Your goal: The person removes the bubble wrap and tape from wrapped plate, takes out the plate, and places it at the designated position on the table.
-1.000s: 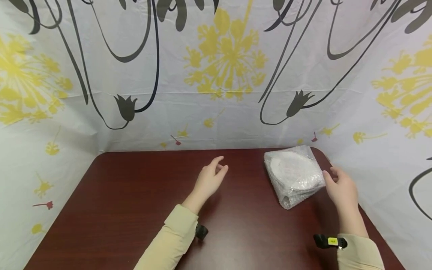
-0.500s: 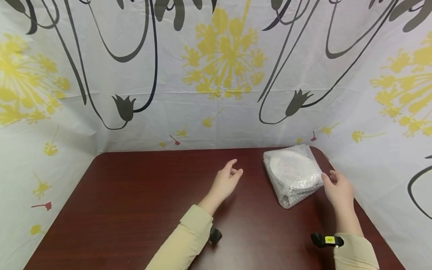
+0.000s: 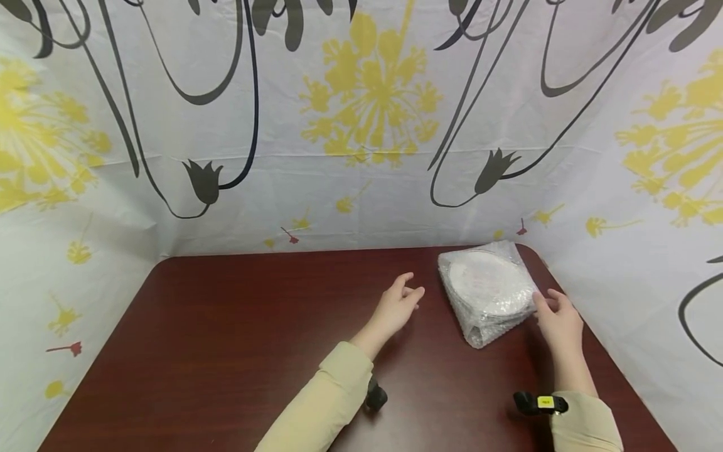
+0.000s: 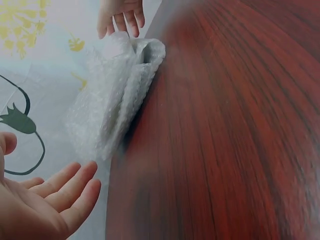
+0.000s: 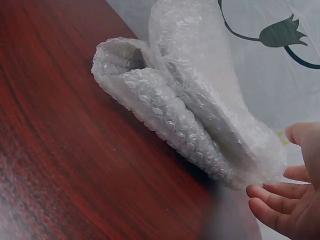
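A bubble-wrapped package (image 3: 490,285) lies at the back right of the table, with a round, flat white thing showing through its top. One folded end of the bubble wrap (image 5: 165,110) gapes in the right wrist view. My left hand (image 3: 395,306) hovers to the left of the package, fingers loosely extended, holding nothing; the left wrist view shows the same hand (image 4: 50,205) palm up and apart from the wrap. At the package's right edge is my right hand (image 3: 559,323), its fingers relaxed. Whether its fingertips touch the wrap I cannot tell.
The dark red-brown table (image 3: 226,351) has rounded back corners. A white cloth (image 3: 350,207) printed with yellow and grey flowers hangs behind it and along both sides. Black wrist cameras sit at both cuffs, the right camera (image 3: 539,403) bearing a yellow label.
My left hand has moved right, nearer the package. The right hand has shifted slightly left and down along the package's right edge. The package appears to stay in place.
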{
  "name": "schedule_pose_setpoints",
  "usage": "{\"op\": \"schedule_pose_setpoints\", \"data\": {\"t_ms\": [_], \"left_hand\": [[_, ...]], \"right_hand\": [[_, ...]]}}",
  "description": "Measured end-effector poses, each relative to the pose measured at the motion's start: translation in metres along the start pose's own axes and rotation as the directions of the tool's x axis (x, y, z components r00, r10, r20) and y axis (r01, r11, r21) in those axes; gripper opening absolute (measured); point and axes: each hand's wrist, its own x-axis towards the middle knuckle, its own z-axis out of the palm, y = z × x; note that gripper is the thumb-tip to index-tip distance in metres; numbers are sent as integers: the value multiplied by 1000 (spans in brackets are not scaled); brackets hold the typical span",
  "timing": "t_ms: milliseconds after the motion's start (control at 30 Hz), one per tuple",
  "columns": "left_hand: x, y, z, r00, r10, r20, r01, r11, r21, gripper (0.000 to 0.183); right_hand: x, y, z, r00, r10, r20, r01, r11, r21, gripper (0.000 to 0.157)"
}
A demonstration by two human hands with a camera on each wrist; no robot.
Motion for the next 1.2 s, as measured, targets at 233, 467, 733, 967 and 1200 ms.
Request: {"op": "schedule_pose_setpoints", "data": {"t_ms": [233,467,733,967,1200], "left_hand": [[9,1,15,998,-56,-19,52,987,-155,50],[17,0,30,993,-112,-29,101,962,-254,49],[22,-6,44,990,-141,-8,130,933,-336,52],[26,-8,56,987,-159,-2,146,907,-396,51],[33,-10,69,986,-168,14,157,882,-445,52]], "right_hand": [[2,4,7,1000,24,-8,-24,997,76,72],[3,10,12,997,71,-4,-69,982,174,73],[2,12,15,993,118,-8,-111,953,283,71],[3,10,15,983,177,-46,-162,960,227,68],[8,6,14,985,160,-63,-144,968,207,65]]}}
